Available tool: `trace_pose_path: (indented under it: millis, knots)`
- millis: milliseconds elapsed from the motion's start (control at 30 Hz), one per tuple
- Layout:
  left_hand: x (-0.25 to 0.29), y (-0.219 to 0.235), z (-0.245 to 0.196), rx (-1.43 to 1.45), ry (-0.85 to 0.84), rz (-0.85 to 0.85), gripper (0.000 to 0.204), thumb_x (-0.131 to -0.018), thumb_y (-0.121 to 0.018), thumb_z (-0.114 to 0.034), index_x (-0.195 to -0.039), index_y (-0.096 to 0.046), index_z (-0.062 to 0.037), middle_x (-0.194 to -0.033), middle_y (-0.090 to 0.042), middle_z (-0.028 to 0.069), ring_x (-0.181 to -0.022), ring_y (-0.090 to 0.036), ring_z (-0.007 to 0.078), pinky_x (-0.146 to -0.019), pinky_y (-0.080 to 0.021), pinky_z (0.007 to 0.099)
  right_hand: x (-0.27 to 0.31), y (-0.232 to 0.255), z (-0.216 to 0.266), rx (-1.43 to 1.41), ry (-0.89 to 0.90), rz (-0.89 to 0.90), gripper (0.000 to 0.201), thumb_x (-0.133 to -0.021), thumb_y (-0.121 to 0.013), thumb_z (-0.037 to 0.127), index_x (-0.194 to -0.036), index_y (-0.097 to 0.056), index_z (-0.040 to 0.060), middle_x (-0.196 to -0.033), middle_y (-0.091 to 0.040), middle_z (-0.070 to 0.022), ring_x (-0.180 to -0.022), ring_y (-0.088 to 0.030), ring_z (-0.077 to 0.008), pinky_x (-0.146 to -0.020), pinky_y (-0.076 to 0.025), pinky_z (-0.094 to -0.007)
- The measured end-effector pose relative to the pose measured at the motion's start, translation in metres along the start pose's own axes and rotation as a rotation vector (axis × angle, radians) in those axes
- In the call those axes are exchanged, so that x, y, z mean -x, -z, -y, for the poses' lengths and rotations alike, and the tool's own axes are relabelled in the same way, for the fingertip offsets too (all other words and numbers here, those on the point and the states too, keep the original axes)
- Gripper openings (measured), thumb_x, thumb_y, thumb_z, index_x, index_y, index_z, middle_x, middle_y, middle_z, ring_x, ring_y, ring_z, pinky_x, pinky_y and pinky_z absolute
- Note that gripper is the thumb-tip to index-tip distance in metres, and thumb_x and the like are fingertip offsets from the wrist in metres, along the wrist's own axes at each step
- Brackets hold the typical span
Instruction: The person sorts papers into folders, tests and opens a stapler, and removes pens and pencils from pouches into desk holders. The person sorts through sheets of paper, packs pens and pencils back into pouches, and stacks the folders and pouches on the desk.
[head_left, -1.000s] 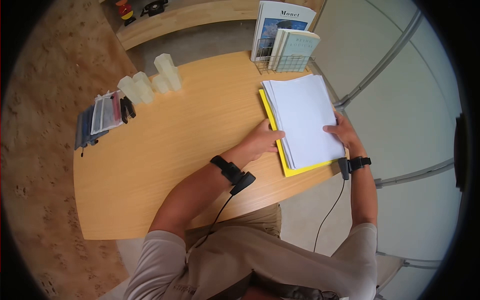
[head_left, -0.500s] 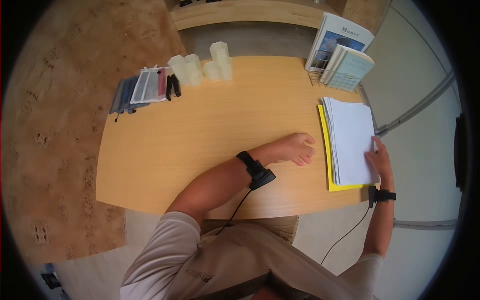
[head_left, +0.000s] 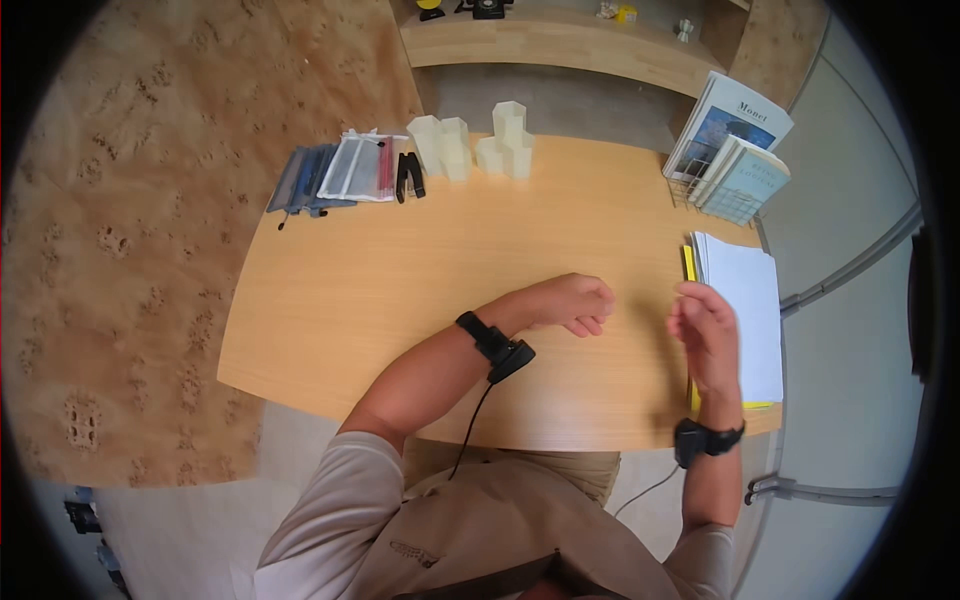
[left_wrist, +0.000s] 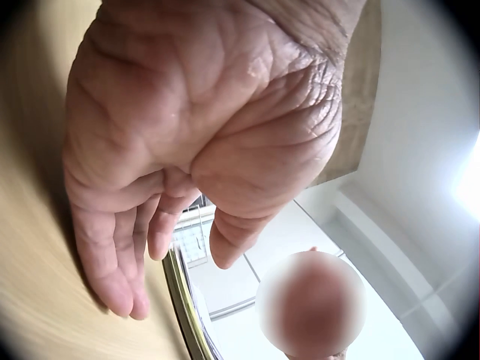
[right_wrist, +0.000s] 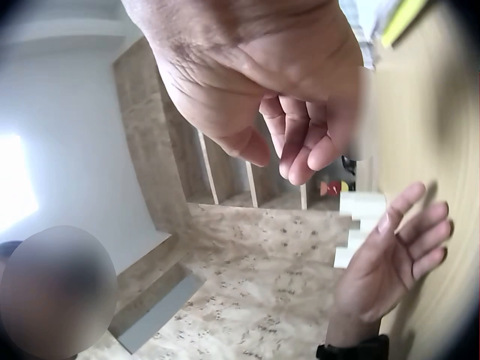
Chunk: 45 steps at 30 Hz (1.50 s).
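Note:
My left hand (head_left: 575, 303) hovers low over the middle of the table, with nothing in it. Its fingers hang relaxed and a little bent in the left wrist view. Over the table's right side is my right hand (head_left: 710, 335), fingers loosely curled around nothing, overlapping the left edge of a stack of white paper (head_left: 752, 320) in the head view. That stack lies on a yellow sheet or folder (head_left: 688, 262) showing along the left and bottom edges. The left hand (right_wrist: 386, 270) also appears in the right wrist view, palm showing and fingers spread.
A wire rack (head_left: 685, 195) with a Monet book (head_left: 730, 125) and thinner books stands back right. Along the back left are pale hexagonal holders (head_left: 512, 145), a black stapler-like object (head_left: 410, 178), a clear zip pouch (head_left: 355, 168) and dark pouches (head_left: 300, 180). A metal rail (head_left: 850, 260) runs right.
Both hands have let go of the paper stack: first the left moved away leftward, then the right lifted off and moved left. The head view has shifted, so the table's contents appear elsewhere in frame.

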<state>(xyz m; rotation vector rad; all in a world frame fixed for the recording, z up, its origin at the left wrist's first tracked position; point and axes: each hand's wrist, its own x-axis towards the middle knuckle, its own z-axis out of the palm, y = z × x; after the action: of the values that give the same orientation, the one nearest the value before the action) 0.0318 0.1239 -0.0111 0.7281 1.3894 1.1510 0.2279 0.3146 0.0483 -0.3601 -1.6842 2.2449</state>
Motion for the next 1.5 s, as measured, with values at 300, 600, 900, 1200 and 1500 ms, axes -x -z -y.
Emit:
trace_pose_path:
  millis: [300,600,900,1200,1500]
  knots:
    - [0.092,0.059,0.015,-0.023,-0.003,-0.235,0.053,-0.103,-0.062,-0.031,-0.142,-0.047,0.0011,-0.119,-0.065,0.0128,-0.107,-0.069,0.0208,-0.089,-0.056,0.0328,-0.096,-0.067,-0.068,-0.450,-0.247,0.195,0.018,-0.102,-0.057,0.007,-0.115,-0.066,-0.0016,-0.092,-0.074,-0.0094,-0.079,-0.072,-0.0168,-0.070,-0.061,-0.0264]
    - [0.128,0.097,0.028,0.098,0.004,-0.274,0.048,-0.102,-0.063,-0.029,-0.138,-0.050,-0.0002,-0.111,-0.067,0.0094,-0.105,-0.069,0.0189,-0.085,-0.057,0.0331,-0.122,-0.056,-0.124,-0.584,-0.299,0.236,0.025,-0.105,-0.054,0.014,-0.123,-0.065,0.0003,-0.096,-0.075,-0.0085,-0.084,-0.071,-0.0189,-0.077,-0.059,-0.0311]
    - [0.142,0.165,0.034,-0.558,-0.120,-0.754,0.027,-0.096,-0.067,-0.019,-0.117,-0.066,-0.0019,-0.092,-0.069,0.0058,-0.076,-0.068,0.0142,-0.068,-0.055,0.0293,-0.119,-0.057,-0.119,-0.640,-0.274,0.230,0.026,-0.105,-0.055,0.015,-0.124,-0.065,-0.0005,-0.099,-0.075,-0.0109,-0.088,-0.070,-0.0203,-0.080,-0.059,-0.0315]
    - [0.198,0.311,0.010,-1.014,0.332,-1.415,0.064,-0.090,-0.070,-0.049,-0.131,-0.059,-0.0006,-0.124,-0.069,0.0236,-0.116,-0.066,0.0378,-0.097,-0.052,0.0430,-0.119,-0.062,-0.116,-0.601,-0.290,0.196,0.023,-0.103,-0.056,0.011,-0.121,-0.065,-0.0019,-0.097,-0.075,-0.0115,-0.086,-0.072,-0.0201,-0.079,-0.060,-0.0311]
    - [0.188,0.342,0.031,-1.041,0.378,-1.443,0.047,-0.089,-0.069,-0.046,-0.107,-0.071,-0.0031,-0.108,-0.074,0.0188,-0.103,-0.070,0.0357,-0.089,-0.053,0.0443,-0.116,-0.063,-0.115,-0.567,-0.290,0.180,0.023,-0.103,-0.055,0.009,-0.122,-0.065,-0.0021,-0.098,-0.075,-0.0112,-0.085,-0.072,-0.0193,-0.079,-0.060,-0.0298]
